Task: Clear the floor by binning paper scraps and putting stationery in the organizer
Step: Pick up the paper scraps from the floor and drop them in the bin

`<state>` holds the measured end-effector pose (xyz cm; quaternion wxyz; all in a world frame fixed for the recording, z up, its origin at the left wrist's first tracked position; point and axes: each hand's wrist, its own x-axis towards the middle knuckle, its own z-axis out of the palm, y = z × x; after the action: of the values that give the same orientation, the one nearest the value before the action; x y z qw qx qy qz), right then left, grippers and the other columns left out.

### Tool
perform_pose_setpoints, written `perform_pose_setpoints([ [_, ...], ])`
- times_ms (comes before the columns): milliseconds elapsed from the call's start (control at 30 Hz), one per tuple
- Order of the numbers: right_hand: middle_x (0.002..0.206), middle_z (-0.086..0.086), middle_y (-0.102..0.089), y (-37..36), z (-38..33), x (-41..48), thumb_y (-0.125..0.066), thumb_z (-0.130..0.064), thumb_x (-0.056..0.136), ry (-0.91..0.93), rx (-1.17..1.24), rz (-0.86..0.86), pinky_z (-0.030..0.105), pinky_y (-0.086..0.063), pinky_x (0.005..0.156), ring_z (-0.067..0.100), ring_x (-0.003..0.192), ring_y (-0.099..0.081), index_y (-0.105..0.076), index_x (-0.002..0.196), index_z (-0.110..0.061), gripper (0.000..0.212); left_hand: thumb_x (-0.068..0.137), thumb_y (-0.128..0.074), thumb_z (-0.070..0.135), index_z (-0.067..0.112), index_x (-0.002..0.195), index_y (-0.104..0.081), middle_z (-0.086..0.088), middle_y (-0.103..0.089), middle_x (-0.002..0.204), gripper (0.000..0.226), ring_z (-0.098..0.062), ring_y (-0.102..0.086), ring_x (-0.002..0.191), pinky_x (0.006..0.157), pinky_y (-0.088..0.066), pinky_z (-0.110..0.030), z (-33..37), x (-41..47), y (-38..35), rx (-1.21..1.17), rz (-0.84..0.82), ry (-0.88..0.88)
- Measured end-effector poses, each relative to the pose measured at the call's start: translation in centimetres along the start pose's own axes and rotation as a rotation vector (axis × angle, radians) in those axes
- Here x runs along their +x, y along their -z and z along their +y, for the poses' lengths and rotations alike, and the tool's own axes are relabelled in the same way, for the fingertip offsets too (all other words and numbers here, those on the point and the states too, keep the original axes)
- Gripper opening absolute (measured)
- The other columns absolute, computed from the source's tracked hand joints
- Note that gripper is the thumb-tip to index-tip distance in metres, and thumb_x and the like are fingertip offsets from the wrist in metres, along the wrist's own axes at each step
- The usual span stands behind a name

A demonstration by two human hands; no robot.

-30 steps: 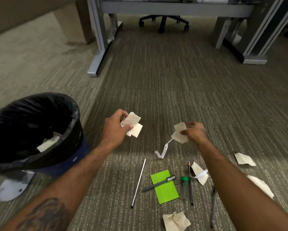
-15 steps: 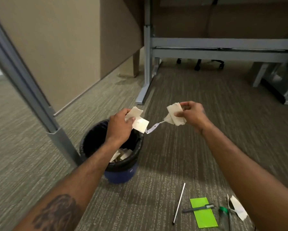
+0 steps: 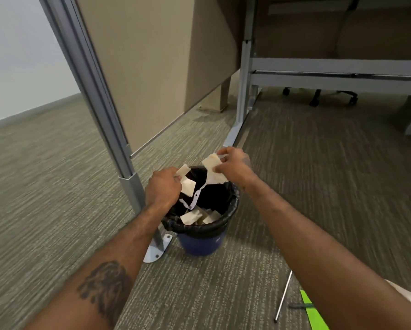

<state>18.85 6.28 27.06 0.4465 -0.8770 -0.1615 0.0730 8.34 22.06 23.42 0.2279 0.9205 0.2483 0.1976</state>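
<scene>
Both over the bin (image 3: pixel 200 228): left hand (image 3: pixel 162 189) pinching scraps (image 3: pixel 187 185), right hand (image 3: pixel 233 166) gripping more scraps (image 3: pixel 212 167) with a white strip (image 3: pixel 195 198) dangling into the liner. More paper down inside. On the carpet (image 3: pixel 318 186) at lower right, a thin rod (image 3: pixel 283 297) beside a green note (image 3: pixel 315 315).

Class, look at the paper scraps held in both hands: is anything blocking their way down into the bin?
Nothing visible does. The left hand and right hand hold paper scraps directly above the bin; its mouth is open, with only earlier scraps lying inside.
</scene>
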Motion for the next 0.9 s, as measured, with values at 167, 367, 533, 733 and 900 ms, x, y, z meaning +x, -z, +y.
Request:
perform_pose_setpoints([
  [167, 0.117, 0.007, -0.066, -3.5, 2.9, -0.2, -0.078, -0.015, 0.078, -0.033, -0.1, -0.03, 0.032, -0.052, 0.091, 0.022, 0.109, -0.061, -0.063, 0.119, -0.017, 0.043, 0.092, -0.052, 0.025, 0.024, 0.121, -0.065, -0.01, -0.071, 0.108, 0.032, -0.031, -0.067, 0.094, 0.079, -0.056, -0.041, -1.1, -1.1, -1.6, 0.048, -0.076, 0.025],
  [367, 0.122, 0.007, -0.065, -4.0, 6.6, -1.2, -0.077, -0.019, 0.077, -0.027, -0.113, -0.029, 0.029, -0.048, 0.1, 0.022, 0.113, -0.06, -0.067, 0.118, -0.02, 0.042, 0.088, -0.062, 0.025, 0.02, 0.131, -0.059, -0.004, -0.069, 0.122, 0.043, -0.024, -0.063, 0.113, 0.101, -0.048, -0.04, -2.1, -0.6, -3.8, -0.058, -0.156, 0.022],
  [533, 0.11, 0.011, -0.071, -0.4, 10.1, -2.9, -0.073, -0.02, 0.076, -0.065, -0.107, 0.066, 0.031, -0.051, 0.089, 0.027, 0.106, -0.065, -0.071, 0.108, -0.017, 0.032, 0.085, -0.065, 0.027, 0.019, 0.122, -0.064, -0.007, -0.071, 0.116, 0.037, -0.028, -0.066, 0.108, 0.096, -0.05, -0.044, 1.4, -0.4, -6.4, -0.068, -0.14, -0.098],
  [733, 0.114, 0.007, -0.07, 8.3, 18.3, -7.1, -0.074, -0.025, 0.079, -0.205, -0.176, 0.221, 0.029, -0.049, 0.091, 0.025, 0.11, -0.063, -0.069, 0.113, -0.019, 0.034, 0.085, -0.066, 0.032, 0.02, 0.115, -0.067, -0.011, -0.072, 0.112, 0.033, -0.035, -0.065, 0.106, 0.092, -0.051, -0.047, 11.6, -3.4, -12.0, -0.12, -0.22, -0.281],
  [900, 0.109, 0.01, -0.073, 15.5, 26.8, -12.9, -0.071, -0.021, 0.078, -0.391, -0.237, 0.354, 0.031, -0.051, 0.089, 0.027, 0.106, -0.065, -0.071, 0.109, -0.015, 0.032, 0.083, -0.071, 0.016, 0.006, 0.11, -0.07, -0.017, -0.073, 0.103, 0.029, -0.031, -0.068, 0.098, 0.091, -0.05, -0.04, 20.3, -9.4, -17.9, -0.299, -0.351, -0.461],
])
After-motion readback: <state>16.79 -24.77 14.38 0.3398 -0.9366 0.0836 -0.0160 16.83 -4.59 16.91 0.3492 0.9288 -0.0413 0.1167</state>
